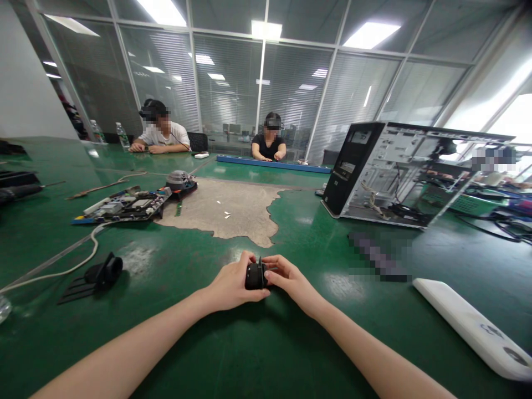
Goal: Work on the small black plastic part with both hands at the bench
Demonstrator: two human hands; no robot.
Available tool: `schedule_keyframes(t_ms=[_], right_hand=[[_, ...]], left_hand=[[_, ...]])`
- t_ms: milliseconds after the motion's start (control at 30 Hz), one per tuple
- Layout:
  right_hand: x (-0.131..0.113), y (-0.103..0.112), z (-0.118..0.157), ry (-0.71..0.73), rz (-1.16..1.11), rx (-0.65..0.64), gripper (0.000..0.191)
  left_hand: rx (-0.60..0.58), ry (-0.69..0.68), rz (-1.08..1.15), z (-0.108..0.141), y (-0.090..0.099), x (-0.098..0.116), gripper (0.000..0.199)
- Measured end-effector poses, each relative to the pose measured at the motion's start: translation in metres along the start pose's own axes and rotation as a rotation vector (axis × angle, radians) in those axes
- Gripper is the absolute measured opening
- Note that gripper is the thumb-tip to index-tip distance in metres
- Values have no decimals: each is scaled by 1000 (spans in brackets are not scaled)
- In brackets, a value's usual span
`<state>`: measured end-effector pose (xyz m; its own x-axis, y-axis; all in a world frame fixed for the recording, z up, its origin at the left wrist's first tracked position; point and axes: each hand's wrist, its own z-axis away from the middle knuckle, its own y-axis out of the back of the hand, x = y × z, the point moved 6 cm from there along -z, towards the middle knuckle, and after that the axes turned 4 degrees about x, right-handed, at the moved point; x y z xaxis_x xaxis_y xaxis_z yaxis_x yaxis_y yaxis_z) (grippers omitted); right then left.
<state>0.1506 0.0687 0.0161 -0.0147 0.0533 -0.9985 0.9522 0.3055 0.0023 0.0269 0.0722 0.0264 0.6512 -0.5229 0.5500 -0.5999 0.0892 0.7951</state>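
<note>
Low in the middle of the head view, my two hands meet around a small black rounded part (pixel 251 277) with a thin upright flange. My left hand (pixel 230 282) curls round its left side, thumb on the near side. On the flange side, the fingers and thumb of my right hand (pixel 293 282) pinch it. The fingers hide part of it, so its exact kind cannot be told. A black plastic piece with a round opening and long prongs (pixel 100 274) lies to the left of my hands.
A motherboard (pixel 131 205) and a cooling fan (pixel 180 180) lie at the left, near a pale cable (pixel 93 244). An opened computer case (pixel 374 172) stands right. A white oblong device (pixel 465 324) lies near right. Two people sit across the green table (pixel 174 343).
</note>
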Motion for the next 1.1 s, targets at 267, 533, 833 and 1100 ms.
schedule_keyframes(t_ms=[267,533,833,1100], right_hand=[[-6,-2,3,21,-42,-37,26],[-1,-1,1,-14,-11,-23,32],[-5,-1,2,-2,-59,-41,27],[-1,-3,1,-8,-18,-88,38]], left_hand=[[-6,24,19,0,1,1,52],[2,21,20,0,1,0,52],[-9,-1,11,0,2,2,52],[-21,50,75,0,2,-1,50]])
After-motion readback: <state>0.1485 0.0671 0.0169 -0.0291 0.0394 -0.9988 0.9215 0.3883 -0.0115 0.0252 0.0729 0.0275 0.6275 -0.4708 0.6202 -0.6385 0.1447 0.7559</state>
